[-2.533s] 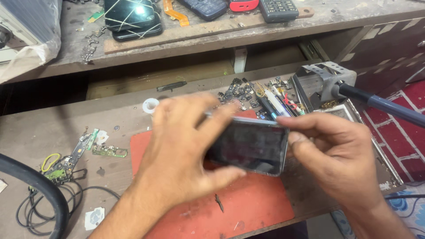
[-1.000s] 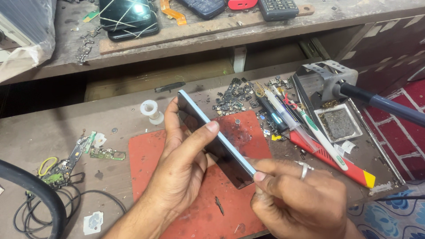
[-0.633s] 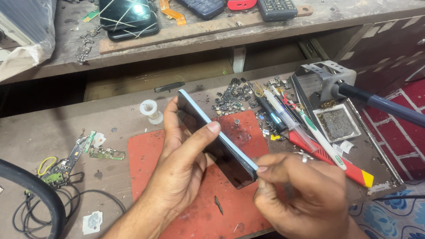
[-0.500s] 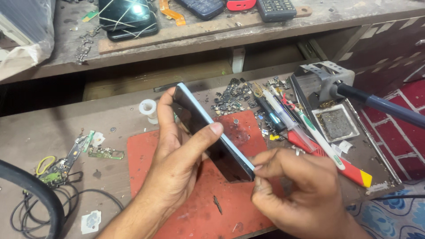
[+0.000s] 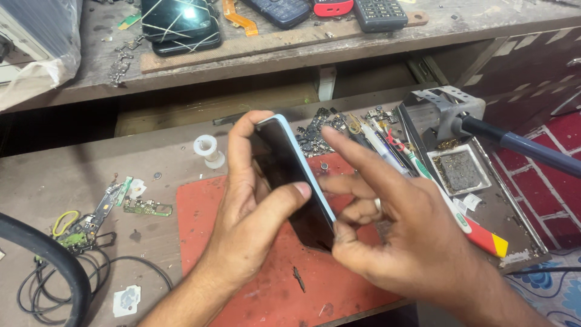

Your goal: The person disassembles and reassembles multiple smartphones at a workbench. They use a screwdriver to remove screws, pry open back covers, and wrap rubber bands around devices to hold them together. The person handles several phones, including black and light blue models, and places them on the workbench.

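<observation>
Small white label scrap near the front-left edge of the workbench, beside black cable; white tape spool towards the back edge. Dark smartphone with pale blue frame held tilted above the red mat, mid-bench. Left hand wrapped round it, thumb across the glass, fingers curled behind the top edge. Right hand just beside the phone's right edge, thumb tip touching its lower corner, forefinger stretched out, spread, gripping nothing.
</observation>
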